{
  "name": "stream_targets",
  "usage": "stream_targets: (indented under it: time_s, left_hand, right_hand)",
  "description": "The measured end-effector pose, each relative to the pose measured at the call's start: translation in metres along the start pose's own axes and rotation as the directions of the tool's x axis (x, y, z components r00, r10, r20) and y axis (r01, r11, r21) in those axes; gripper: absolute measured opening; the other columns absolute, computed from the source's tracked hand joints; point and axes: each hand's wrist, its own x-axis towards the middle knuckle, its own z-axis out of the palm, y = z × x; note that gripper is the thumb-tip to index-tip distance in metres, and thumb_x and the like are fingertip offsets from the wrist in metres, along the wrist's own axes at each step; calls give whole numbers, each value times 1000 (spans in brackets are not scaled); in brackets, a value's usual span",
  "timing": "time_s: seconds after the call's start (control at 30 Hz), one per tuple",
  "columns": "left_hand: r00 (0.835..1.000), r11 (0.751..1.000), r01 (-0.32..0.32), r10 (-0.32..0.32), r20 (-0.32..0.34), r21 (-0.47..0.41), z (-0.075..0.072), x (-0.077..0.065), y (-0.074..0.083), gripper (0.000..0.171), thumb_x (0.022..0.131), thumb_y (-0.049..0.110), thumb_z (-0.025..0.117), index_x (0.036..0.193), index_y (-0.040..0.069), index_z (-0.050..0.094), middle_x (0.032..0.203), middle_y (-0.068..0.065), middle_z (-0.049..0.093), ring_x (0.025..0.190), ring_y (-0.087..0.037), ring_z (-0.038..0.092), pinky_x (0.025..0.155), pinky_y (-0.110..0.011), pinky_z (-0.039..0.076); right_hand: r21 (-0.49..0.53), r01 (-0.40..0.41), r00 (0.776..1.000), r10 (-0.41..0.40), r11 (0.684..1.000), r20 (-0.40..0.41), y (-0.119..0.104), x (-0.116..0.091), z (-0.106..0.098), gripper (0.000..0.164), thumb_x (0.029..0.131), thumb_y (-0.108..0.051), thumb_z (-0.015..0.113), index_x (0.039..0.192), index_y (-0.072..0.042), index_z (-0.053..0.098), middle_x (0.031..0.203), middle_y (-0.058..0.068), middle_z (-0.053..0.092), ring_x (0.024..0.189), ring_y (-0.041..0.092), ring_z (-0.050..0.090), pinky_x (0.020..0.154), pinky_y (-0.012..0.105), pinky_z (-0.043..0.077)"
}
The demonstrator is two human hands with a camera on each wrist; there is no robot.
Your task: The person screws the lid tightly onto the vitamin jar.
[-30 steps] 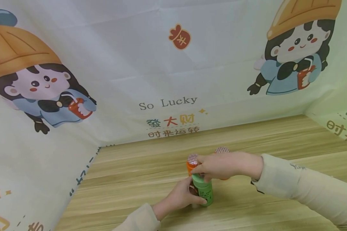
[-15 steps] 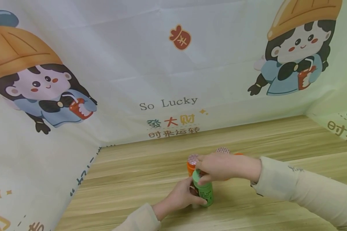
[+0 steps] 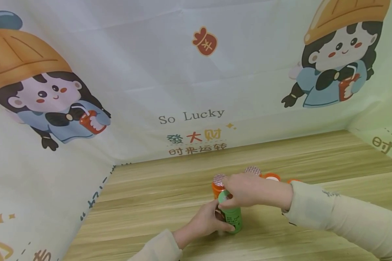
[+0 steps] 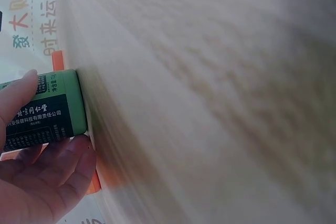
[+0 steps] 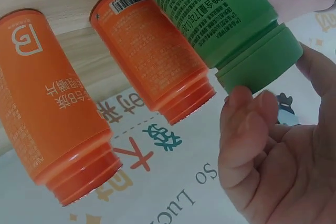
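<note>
Below centre in the head view stands a green bottle (image 3: 234, 221) with dark label panels, upright on the wood-grain table. My left hand (image 3: 200, 220) grips its lower body, thumb on the near side and fingers curled behind. My right hand (image 3: 248, 189) pinches the green cap (image 5: 262, 61) between thumb and fingertips; in the right wrist view the cap sits on the bottle's neck. Just behind stand two orange bottles, one (image 5: 152, 51) close beside the green one and the other (image 5: 52, 103) farther off. Silvery patterned foil (image 3: 219, 179) covers the top of the nearer orange bottle.
Two orange caps (image 3: 272, 177) lie on the table (image 3: 150, 203) behind my right wrist, partly hidden by it. A white printed cloth (image 3: 134, 90) with cartoon figures rises at the back and both sides of the table.
My right hand has turned on the green cap, its wrist dropping slightly toward me. More of the orange caps behind it shows. The left hand and the bottle stay in place.
</note>
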Motion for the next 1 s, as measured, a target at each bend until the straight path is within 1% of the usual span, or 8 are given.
stream_targets:
  time_s: [0.13,0.23,0.3,0.4,0.5,0.63,0.87,1.0]
  left_hand:
    - [1000,1000,-14,14,3,4,0,0,0,55,71,8,78,120,9,52,103,-4,63,82,-13,59,69,-22,49]
    - [1000,1000,-24,24,4,18,0,0,0,53,71,8,78,118,6,53,101,-4,63,81,-13,59,69,-21,48]
    - [1000,999,-24,24,4,28,0,0,0,51,70,8,78,115,6,53,98,-3,63,81,-13,59,69,-21,48]
    - [1000,999,-19,19,2,42,-1,1,0,50,70,9,78,114,6,54,94,-2,62,79,-13,58,68,-22,48]
    - [1000,998,-25,25,4,52,-1,1,0,50,70,9,79,114,7,55,94,-2,62,79,-12,58,68,-22,48]
    - [1000,998,-30,30,8,58,-1,2,0,49,70,10,78,113,7,56,94,-2,63,78,-11,58,69,-22,48]
    - [999,997,-33,33,-1,76,-1,2,1,59,70,11,79,122,4,51,93,-3,61,79,-11,57,67,-22,48]
    - [999,996,-31,32,-2,82,-1,3,2,58,70,11,79,121,4,51,94,-3,61,79,-11,56,67,-22,48]
  right_hand:
    - [-12,-22,999,22,1000,36,1,0,-3,37,81,-44,64,89,-9,55,70,-4,50,57,8,45,49,22,36]
    - [-45,104,990,-99,994,105,7,-2,-11,45,83,-39,65,113,-6,57,104,6,59,82,14,58,68,26,48]
    - [-63,255,957,-243,965,158,12,-3,-17,46,84,-25,66,125,-6,53,124,11,52,102,18,56,82,27,47]
    - [-66,461,873,-438,885,215,17,-4,-23,47,82,-1,65,127,-9,53,131,12,46,116,20,48,91,26,44]
    - [-44,522,832,-497,852,245,19,-3,-25,48,83,4,62,127,-12,54,130,12,47,120,20,46,94,26,43]
    - [-27,515,833,-492,857,252,20,-1,-25,44,85,-5,61,127,-13,55,124,6,52,113,13,48,90,21,43]
    - [-40,531,824,-505,847,256,21,2,-25,47,83,-3,64,127,-15,55,114,1,54,98,7,48,83,16,43]
    - [-35,516,832,-491,856,256,22,2,-25,46,83,-1,64,126,-15,56,108,-1,53,92,7,47,80,15,42]
